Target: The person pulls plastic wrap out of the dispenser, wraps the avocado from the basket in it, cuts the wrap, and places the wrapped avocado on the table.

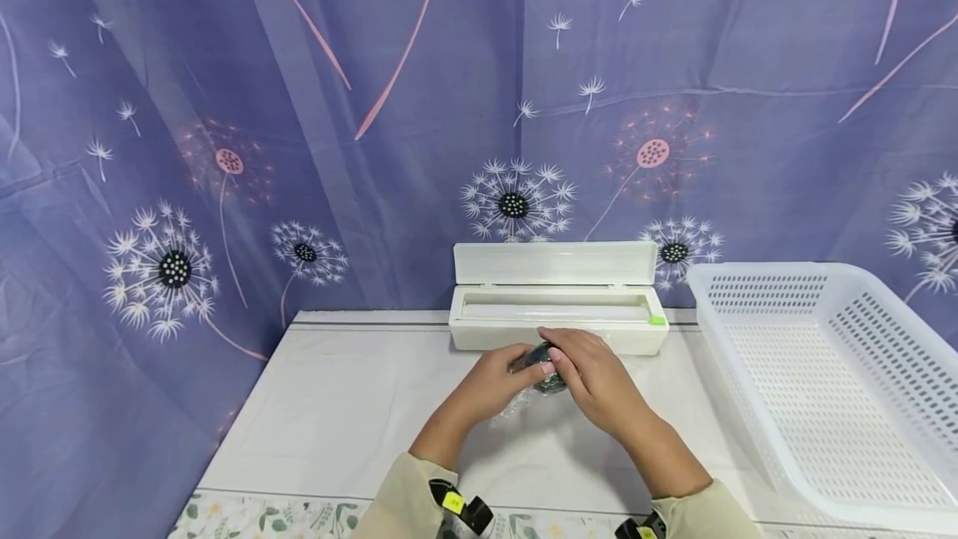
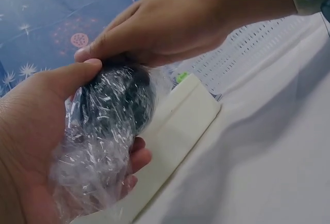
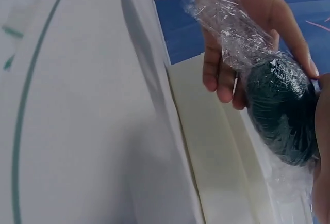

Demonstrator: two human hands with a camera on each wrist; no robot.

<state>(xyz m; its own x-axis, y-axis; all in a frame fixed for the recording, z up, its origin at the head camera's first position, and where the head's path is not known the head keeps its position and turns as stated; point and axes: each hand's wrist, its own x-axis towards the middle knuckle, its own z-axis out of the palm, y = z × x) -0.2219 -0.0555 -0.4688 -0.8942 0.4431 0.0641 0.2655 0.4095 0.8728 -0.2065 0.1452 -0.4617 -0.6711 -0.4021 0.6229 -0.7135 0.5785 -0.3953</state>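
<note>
Both hands hold a dark green, smooth, egg-shaped thing (image 3: 281, 110) wrapped in clear cling film (image 2: 95, 162). In the left wrist view my left hand (image 2: 36, 126) grips it from the side, fingers curled beneath and thumb on top. Loose crumpled film trails over the left palm. My right hand (image 1: 595, 377) covers the other end, its thumb meeting the left thumb in the head view. Just behind the hands stands a long white cling film box (image 1: 561, 341), lid (image 1: 554, 263) raised, with a white roll (image 1: 554, 312) lying inside.
A white perforated plastic basket (image 1: 816, 381) stands on the right side of the table. The white tablecloth (image 1: 337, 422) has a leafy printed border at the front. A purple dandelion-print curtain (image 1: 404, 190) hangs behind. A small green tab (image 1: 656, 320) marks the box's right end.
</note>
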